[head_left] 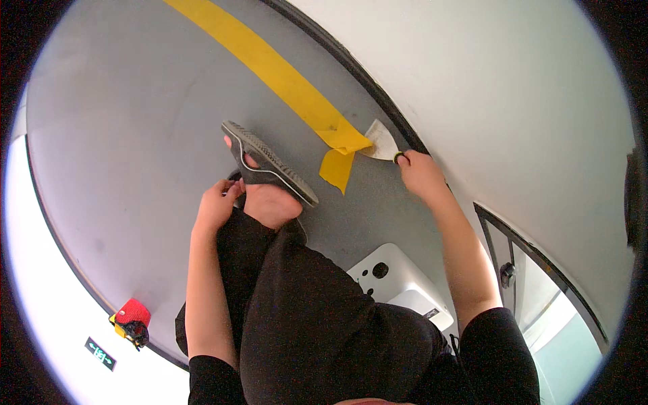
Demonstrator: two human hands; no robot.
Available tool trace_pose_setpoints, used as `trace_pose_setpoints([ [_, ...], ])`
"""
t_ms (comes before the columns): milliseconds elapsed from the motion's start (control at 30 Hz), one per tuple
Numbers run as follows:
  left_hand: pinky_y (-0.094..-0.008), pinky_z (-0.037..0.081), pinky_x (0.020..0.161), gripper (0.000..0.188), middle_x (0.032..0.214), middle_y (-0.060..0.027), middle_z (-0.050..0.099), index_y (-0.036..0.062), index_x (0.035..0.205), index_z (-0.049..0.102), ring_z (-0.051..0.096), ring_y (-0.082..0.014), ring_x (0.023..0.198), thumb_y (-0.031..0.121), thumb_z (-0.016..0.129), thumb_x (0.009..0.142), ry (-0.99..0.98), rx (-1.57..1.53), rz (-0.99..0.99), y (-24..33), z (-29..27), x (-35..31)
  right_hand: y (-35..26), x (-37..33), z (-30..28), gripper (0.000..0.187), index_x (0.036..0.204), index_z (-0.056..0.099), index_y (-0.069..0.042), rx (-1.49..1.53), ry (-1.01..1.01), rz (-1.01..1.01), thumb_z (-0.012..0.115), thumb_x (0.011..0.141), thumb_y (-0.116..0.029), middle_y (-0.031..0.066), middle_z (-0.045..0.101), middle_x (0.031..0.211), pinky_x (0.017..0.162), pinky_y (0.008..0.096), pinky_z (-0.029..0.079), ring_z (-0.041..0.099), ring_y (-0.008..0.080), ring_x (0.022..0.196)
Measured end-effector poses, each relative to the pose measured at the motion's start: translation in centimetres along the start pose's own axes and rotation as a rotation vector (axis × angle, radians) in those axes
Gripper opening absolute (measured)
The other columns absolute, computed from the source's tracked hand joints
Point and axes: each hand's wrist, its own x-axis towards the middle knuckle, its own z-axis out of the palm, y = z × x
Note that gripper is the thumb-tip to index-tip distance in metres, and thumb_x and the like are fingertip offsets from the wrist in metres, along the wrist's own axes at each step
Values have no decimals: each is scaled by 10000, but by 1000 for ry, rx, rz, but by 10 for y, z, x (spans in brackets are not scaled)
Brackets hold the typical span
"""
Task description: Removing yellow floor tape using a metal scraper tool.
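My right hand (pixel 424 177) grips a putty knife (pixel 380 142) by its handle, most of which my fingers hide. The pale, fan-shaped blade lies at the end of a wide yellow tape strip (pixel 270 71) on the floor. That end is creased and folded over, and a short yellow flap (pixel 337 170) sticks out toward me. On the left, my left hand (pixel 219 204) rests by my bare foot, its fingers curled together beside the dark sandal (pixel 273 162). Whatever those fingers hold, if anything, is hidden.
A white plastic box-like object (pixel 405 280) with dark round holes stands by my right leg. Black skirting (pixel 361 74) edges the white wall. A dark-framed opening (pixel 540 260) is at the right. Far left lies a red and yellow item (pixel 131 318) near a green wall sign (pixel 100 354).
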Motion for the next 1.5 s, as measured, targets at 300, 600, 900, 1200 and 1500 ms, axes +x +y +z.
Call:
trace_pose_setpoints([
  [300, -358, 509, 778, 328, 942, -179, 692, -21, 1054, 627, 676, -278, 873, 253, 593, 878, 143, -119, -89, -4, 23, 9, -17, 55, 9, 337, 1017, 652, -55, -56, -61, -199, 481, 936, -333, 181, 662, 1013, 824, 486, 501, 631, 363, 953],
  [600, -367, 506, 778, 281, 909, -176, 689, -21, 980, 650, 666, -276, 864, 206, 615, 818, 219, -107, -183, 6, 28, 10, -38, 34, 1, 329, 970, 668, -51, -91, 37, -124, 497, 930, -330, 172, 668, 1005, 791, 480, 516, 643, 345, 943],
  [900, -398, 498, 792, 256, 906, -204, 677, -28, 956, 635, 653, -343, 880, 181, 598, 812, 289, -18, -141, -5, 34, 11, -37, 30, -13, 295, 972, 683, -52, -149, -18, -46, 548, 897, -303, 183, 678, 950, 770, 464, 526, 660, 345, 898],
  [1200, -415, 494, 780, 203, 915, -207, 672, -9, 981, 602, 646, -368, 885, 121, 558, 832, 263, -50, -10, -30, 33, 19, -35, 33, -19, 232, 898, 710, -44, -194, 4, -76, 583, 845, -231, 172, 690, 929, 766, 478, 529, 670, 349, 884],
  [1500, -361, 503, 760, 244, 906, -163, 684, 18, 1014, 617, 665, -276, 850, 232, 615, 897, 276, -2, -6, -20, 38, 15, -37, 36, 5, 273, 916, 705, -40, -100, 19, -113, 597, 862, -285, 175, 692, 920, 761, 473, 528, 671, 351, 873],
])
